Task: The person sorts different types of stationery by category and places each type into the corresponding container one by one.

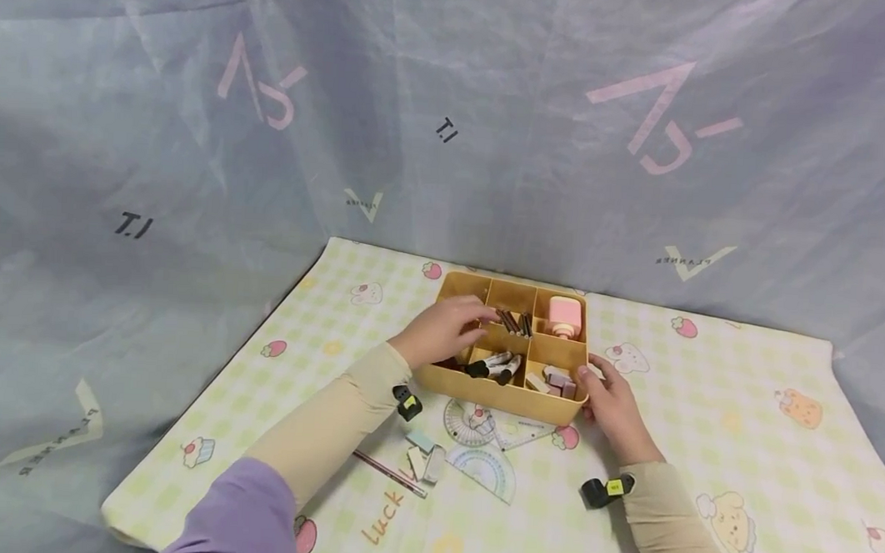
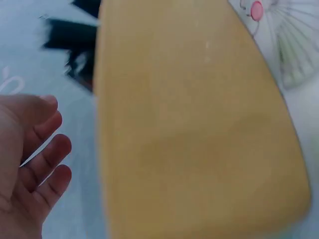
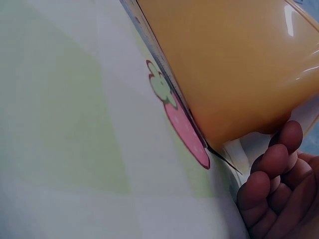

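Note:
A yellow compartment box [image 1: 496,394] stands toward the back of the table. My left hand [image 1: 443,331] is over its left side, fingers loosely bent, fingertips beside short dark sticks [image 1: 513,323] in the middle back compartment. In the left wrist view nothing shows between that hand's fingers. My right hand [image 1: 616,407] grips the box's front right corner, thumb at the rim and fingers curled at the outer wall. Black-and-white markers [image 1: 494,365] lie in the middle front compartment. Small erasers [image 1: 557,383] fill the front right one, and a pink bottle [image 1: 564,315] the back right.
In front of the box lie a round protractor [image 1: 468,426], a set square [image 1: 519,432] and a half-round protractor [image 1: 486,473]. Left of these are a blue block [image 1: 421,439], small whitish blocks [image 1: 433,464] and a pencil [image 1: 394,476]. A grey-blue curtain [image 1: 492,187] hangs behind the table.

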Tool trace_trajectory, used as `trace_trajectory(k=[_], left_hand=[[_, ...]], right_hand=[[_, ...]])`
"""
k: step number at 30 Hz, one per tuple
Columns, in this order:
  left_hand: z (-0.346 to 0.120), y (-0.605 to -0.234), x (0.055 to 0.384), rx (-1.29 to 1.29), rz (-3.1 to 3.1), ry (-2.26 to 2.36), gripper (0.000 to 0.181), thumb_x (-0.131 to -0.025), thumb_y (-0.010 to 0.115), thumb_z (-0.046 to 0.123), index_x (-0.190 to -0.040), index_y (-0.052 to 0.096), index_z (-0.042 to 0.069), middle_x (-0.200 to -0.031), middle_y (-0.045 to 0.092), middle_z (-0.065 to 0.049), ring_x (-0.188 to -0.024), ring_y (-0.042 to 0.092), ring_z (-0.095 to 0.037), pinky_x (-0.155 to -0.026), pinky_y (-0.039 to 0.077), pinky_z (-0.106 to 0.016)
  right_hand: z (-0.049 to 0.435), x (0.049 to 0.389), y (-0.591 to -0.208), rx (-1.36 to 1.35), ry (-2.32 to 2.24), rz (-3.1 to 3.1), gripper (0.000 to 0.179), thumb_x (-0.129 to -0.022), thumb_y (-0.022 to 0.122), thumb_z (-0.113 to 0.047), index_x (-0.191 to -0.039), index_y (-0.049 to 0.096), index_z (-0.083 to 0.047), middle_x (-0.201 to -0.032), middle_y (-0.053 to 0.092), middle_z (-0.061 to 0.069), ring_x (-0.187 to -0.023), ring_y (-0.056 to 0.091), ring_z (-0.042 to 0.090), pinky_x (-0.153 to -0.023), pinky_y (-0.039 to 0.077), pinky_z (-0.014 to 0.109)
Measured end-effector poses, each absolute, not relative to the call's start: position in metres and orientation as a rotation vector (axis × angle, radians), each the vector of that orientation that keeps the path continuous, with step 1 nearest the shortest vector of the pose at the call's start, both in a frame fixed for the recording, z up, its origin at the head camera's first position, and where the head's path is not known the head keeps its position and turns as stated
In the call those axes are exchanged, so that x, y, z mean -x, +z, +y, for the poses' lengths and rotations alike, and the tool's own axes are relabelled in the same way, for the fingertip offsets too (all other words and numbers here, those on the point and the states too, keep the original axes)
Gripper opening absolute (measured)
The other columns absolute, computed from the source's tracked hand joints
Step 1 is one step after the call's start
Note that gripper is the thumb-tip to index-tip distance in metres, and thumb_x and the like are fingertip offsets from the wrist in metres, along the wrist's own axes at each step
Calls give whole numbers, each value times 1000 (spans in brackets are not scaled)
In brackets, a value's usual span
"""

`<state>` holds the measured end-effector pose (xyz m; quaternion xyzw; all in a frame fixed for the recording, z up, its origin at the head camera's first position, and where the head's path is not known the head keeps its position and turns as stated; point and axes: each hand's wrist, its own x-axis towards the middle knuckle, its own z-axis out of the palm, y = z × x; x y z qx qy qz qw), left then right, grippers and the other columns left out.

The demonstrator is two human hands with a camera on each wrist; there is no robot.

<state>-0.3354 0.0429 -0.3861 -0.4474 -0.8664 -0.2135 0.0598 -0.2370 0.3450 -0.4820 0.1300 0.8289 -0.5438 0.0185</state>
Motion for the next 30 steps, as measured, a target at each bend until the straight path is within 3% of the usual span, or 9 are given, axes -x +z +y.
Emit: trace_trajectory(k=[7, 11, 15, 19, 24, 30], left_hand=[[-26, -379, 322, 1406, -2680, -889, 2, -98, 66, 16, -98, 64, 16, -90, 60, 9, -79, 56, -8, -69, 49, -26], [-75, -391, 314, 1424, -2864, -937, 8, -95, 68, 14, -90, 65, 19, -83, 61, 10, -77, 56, -10, -69, 49, -29], [-117, -407, 304, 1334, -3158, -1007, 7, -90, 75, 14, -90, 68, 15, -85, 63, 7, -79, 57, -13, -73, 49, -31], [-144, -419, 296, 1209, -3349, -980, 17, -83, 84, 15, -92, 70, 12, -91, 62, 0, -84, 53, -19, -78, 44, -36], [-164, -431, 286, 1166, -3355, -788, 29, -71, 91, 14, -86, 69, 23, -96, 51, -1, -89, 45, -21, -81, 40, -37], [-170, -441, 280, 1245, -3233, -713, 25, -72, 88, 9, -73, 69, 27, -93, 46, 3, -85, 44, -17, -76, 39, -32]], right_hand=[[346, 237, -479, -404, -1697, 2585, 67, -106, 43, -50, -159, 28, -12, -120, 58, 23, -77, 56, 22, -66, 49, 30], [343, 236, -478, -404, -1700, 2568, 68, -106, 43, -50, -159, 27, -12, -121, 57, 23, -77, 56, 22, -66, 49, 30], [341, 236, -478, -414, -1702, 2560, 69, -106, 43, -52, -159, 27, -13, -122, 57, 23, -78, 56, 22, -67, 48, 29], [342, 236, -479, -429, -1696, 2560, 70, -105, 42, -54, -160, 25, -13, -125, 56, 23, -79, 55, 23, -68, 48, 29], [342, 236, -479, -426, -1689, 2555, 70, -105, 41, -54, -160, 25, -14, -127, 55, 22, -80, 55, 25, -68, 48, 30], [342, 236, -479, -435, -1677, 2553, 71, -105, 41, -56, -160, 25, -15, -129, 54, 22, -82, 56, 25, -69, 49, 30]])
